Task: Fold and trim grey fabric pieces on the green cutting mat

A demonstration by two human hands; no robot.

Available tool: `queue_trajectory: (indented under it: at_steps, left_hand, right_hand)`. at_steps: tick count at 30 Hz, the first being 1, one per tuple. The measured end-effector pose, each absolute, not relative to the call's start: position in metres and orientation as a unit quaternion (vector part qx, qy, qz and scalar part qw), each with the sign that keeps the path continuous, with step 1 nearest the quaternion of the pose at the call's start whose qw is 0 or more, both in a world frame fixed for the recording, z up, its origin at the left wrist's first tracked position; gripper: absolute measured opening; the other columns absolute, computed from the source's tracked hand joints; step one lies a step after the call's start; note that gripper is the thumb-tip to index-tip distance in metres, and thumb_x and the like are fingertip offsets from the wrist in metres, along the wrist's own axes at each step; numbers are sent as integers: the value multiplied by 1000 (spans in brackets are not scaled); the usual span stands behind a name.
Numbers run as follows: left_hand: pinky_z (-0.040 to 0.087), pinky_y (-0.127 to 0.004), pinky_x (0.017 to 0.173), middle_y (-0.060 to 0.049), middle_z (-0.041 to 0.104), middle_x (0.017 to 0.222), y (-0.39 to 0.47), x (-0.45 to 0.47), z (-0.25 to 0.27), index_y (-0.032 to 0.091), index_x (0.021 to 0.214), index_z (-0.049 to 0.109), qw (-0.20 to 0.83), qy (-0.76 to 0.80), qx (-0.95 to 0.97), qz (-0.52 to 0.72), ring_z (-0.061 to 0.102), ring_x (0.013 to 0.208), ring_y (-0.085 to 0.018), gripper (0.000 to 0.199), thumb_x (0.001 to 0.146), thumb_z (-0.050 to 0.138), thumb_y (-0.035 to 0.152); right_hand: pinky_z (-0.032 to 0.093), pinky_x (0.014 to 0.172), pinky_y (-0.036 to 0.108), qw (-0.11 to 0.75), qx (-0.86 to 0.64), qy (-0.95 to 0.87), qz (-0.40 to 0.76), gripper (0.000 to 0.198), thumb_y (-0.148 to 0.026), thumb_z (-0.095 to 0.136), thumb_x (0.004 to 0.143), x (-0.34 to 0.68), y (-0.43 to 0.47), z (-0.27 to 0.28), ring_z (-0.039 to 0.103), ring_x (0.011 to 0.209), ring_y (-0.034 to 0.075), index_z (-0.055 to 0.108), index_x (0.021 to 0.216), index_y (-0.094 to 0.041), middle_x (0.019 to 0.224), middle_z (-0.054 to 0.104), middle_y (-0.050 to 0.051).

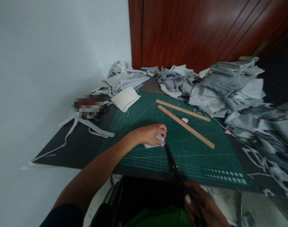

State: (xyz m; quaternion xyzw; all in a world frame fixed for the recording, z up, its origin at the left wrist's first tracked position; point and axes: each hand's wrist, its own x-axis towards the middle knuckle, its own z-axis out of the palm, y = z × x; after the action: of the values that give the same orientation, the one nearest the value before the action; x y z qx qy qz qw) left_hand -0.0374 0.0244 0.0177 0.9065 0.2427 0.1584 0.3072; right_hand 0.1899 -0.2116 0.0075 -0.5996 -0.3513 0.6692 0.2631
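Note:
My left hand (pixel 153 134) is closed on a small piece of pale grey fabric (pixel 150 146), pinching it over the green cutting mat (pixel 134 126). Part of the fabric is hidden under the fingers. In my right hand (pixel 200 205), low at the front edge of the table, is a pair of long black scissors (pixel 174 166). Their blades point up and away from me, with the tips at the fabric's right edge beside my left fingertips. The blades look nearly closed together.
Two wooden rulers (pixel 186 126) lie on the mat, with pink chalk (pixel 185 120) between them. A folded cream cloth (pixel 125 98) rests at the mat's back left. Grey fabric heaps (pixel 219 85) line the back and right. Fabric strips (pixel 96 126) lie left, near a wall (pixel 39 63).

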Motion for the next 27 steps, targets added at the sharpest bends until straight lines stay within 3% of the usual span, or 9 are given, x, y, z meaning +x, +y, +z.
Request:
queue_trajectory:
  at_steps: [10, 21, 27]
  left_hand:
    - [48, -31, 93, -8, 61, 119, 25, -38, 19, 16, 93, 69, 304, 241, 911, 142, 64, 104, -20, 23, 77, 84, 21]
    - [48, -29, 91, -6, 61, 116, 26, -38, 18, 18, 96, 64, 300, 236, 914, 138, 62, 104, -19, 29, 76, 85, 21]
    - [45, -28, 85, -3, 61, 104, 24, -37, 24, 19, 100, 56, 273, 260, 917, 131, 59, 96, -19, 40, 74, 86, 20]
  right_hand:
    - [39, 43, 20, 263, -598, -347, 673, 79, -79, 69, 76, 194, -205, 21, 41, 46, 9, 46, 123, -21, 56, 50, -9]
    - [39, 40, 20, 254, -605, -376, 654, 70, -78, 66, 78, 191, -195, 25, 41, 44, 9, 53, 117, -22, 54, 46, -10]
    - [41, 44, 22, 261, -628, -352, 642, 73, -78, 65, 79, 190, -201, 22, 50, 50, 12, 51, 123, -21, 59, 50, -8]
